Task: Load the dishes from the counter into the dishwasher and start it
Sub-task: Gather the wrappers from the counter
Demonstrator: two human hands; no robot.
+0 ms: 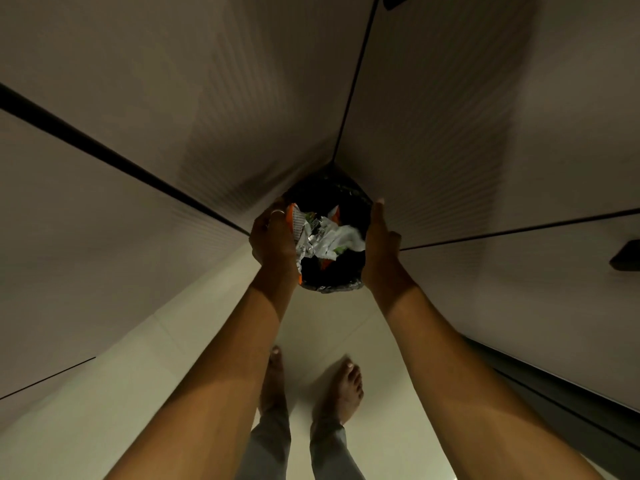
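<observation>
Beige cabinet fronts (138,237) meet in a corner above pale floor tiles (173,358). Black-lined waste bin (332,195) in that corner, between both hands. Left hand (273,240): grip curled round the bin's left rim. Right hand (381,237): fingers straight, flat against the bin's right side, gripping nothing. Bare feet (343,389) nearer the camera. Crumpled wrappers (329,237) inside the bin. Ring (277,212) on a left finger.

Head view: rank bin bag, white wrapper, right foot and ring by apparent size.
1. bin bag, largest.
2. right foot and white wrapper: these look about alike, so they are left unranked.
3. ring on the left hand, smallest by far.
</observation>
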